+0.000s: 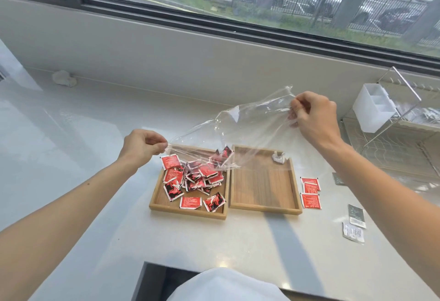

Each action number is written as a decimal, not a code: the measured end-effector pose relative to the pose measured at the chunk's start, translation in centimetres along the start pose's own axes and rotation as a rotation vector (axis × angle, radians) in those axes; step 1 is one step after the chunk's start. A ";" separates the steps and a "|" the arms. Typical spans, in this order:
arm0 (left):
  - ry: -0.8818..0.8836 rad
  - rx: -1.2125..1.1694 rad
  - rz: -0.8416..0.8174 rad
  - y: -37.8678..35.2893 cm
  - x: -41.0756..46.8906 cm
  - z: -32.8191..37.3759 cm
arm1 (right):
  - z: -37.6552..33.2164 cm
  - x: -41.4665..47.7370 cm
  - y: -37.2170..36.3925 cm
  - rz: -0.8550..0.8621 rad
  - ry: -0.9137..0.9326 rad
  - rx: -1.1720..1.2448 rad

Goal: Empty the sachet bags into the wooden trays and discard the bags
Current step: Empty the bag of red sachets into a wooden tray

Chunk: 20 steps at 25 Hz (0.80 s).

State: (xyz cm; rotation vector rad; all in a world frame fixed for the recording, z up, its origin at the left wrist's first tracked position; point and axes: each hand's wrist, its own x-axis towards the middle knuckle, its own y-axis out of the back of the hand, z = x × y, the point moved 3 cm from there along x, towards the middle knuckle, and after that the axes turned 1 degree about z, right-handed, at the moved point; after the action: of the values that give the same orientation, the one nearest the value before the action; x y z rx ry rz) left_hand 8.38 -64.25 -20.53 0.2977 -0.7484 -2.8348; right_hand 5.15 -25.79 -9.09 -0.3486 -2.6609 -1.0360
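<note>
Two trays sit side by side on the counter (95, 205): sachets (194, 179) fill the left tray (188, 211); more sachets (310, 192) lie right of the right tray (264, 206). A bag (238, 131) hangs above.

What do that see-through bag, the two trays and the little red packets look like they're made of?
The bag looks like thin clear plastic film: see-through, crinkled, with glossy glints. The left tray and right tray look like light wood, possibly bamboo: fine straight grain, matte finish. The red sachets seem to be printed foil or coated paper with white crimped edges; which one cannot be told from here.
</note>
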 end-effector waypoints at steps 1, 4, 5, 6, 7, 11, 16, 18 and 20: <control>-0.002 0.008 0.001 0.0 -0.1 0.0 | 0.1 -0.1 0.0 -0.008 -0.001 -0.003; 0.003 0.013 0.007 0.1 -0.3 0.0 | 0.0 -0.1 0.2 -0.003 0.007 -0.006; 0.007 0.004 0.005 0.1 -0.3 -0.1 | -0.1 -0.2 0.2 -0.002 0.020 -0.015; 0.009 -0.003 -0.001 0.0 -0.5 -0.1 | -0.3 -0.3 0.3 0.012 0.022 -0.007; 0.009 -0.011 -0.005 0.0 -0.5 -0.2 | -0.5 -0.2 0.5 0.033 0.019 0.011; 0.002 -0.033 0.001 0.1 -0.9 -0.5 | -1.3 -0.3 0.5 0.025 0.031 0.028; 0.016 -0.062 0.006 0.4 -1.5 -1.2 | -1.9 0.2 0.7 0.008 0.062 -0.005; 0.031 -0.069 0.009 0.6 -1.7 -1.7 | -1.7 0.3 0.3 -0.051 0.047 -0.023; 0.027 -0.079 0.003 0.7 -2.0 -2.0 | -1.3 0.3 0.1 -0.088 -0.001 0.023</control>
State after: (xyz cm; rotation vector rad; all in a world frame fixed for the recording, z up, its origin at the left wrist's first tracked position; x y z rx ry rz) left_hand 10.90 -65.28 -21.63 0.3216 -0.6298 -2.8429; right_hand 5.10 -26.54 -8.00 -0.2294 -2.7088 -1.0305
